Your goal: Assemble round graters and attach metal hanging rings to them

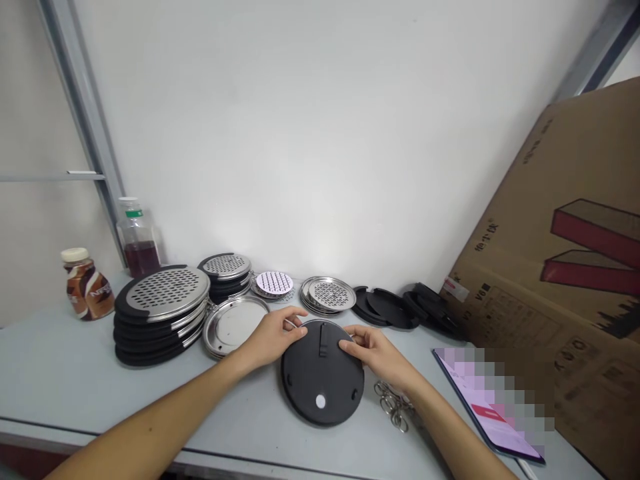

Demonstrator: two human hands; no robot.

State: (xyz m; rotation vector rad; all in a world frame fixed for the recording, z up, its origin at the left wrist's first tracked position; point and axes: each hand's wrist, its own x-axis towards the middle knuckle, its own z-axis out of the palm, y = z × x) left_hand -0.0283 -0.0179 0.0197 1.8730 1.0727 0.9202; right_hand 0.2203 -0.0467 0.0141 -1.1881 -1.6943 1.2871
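Observation:
Both hands hold a black round plastic base (320,380), tilted up over the table with a slotted tab near its top and a white dot at the bottom. My left hand (273,337) pinches its upper left rim between thumb and fingers. On the upper right, my right hand (380,353) grips the rim, thumb on the face and fingers behind. The far side of the base is hidden. Shiny metal rings (393,405) lie just below my right hand. Beside my left hand is a stack of round metal trays (235,323).
Round graters with black rims (167,293) are stacked at left, with a smaller grater stack (227,267) behind. Perforated metal discs (333,293) and black plastic parts (395,308) line the wall. A phone (480,393), a cardboard box (565,267) and two bottles (87,287) flank the table.

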